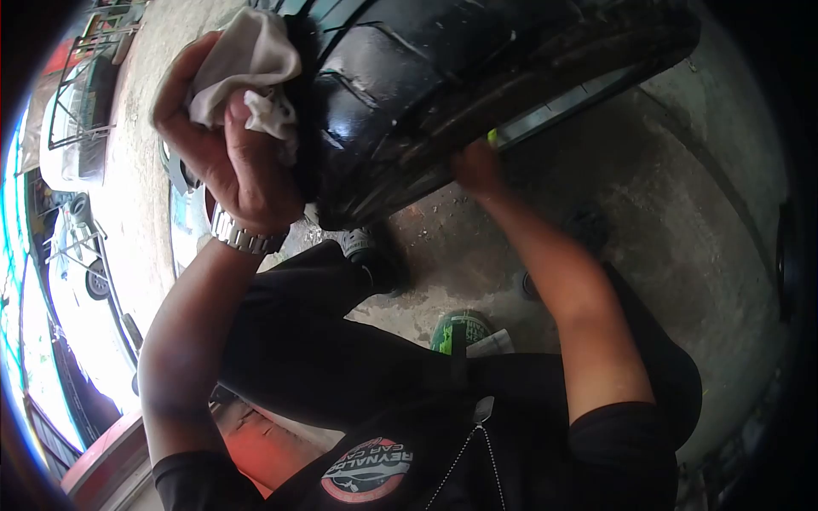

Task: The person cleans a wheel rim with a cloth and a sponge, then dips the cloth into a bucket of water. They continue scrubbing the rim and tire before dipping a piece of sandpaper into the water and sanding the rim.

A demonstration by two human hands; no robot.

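A large black tire point(400, 94) with a shiny, wet-looking tread fills the top of the view, tilted. At its left side my left hand point(226, 162) is closed around a crumpled white cloth point(251, 64), close against the tread. A metal-band watch point(243, 234) circles that wrist. My right hand point(479, 168) grips the tire's lower edge near its opening; the fingers are mostly hidden in shadow. Just above it shows a small yellow-green spot point(492, 134), too small to identify.
Below the tire, a green container point(460, 330) stands on the stained concrete floor point(665, 196) between my legs, beside a shoe point(362, 249). At left are a white vehicle point(81, 140), another with a visible wheel point(98, 279), and a red surface point(264, 439).
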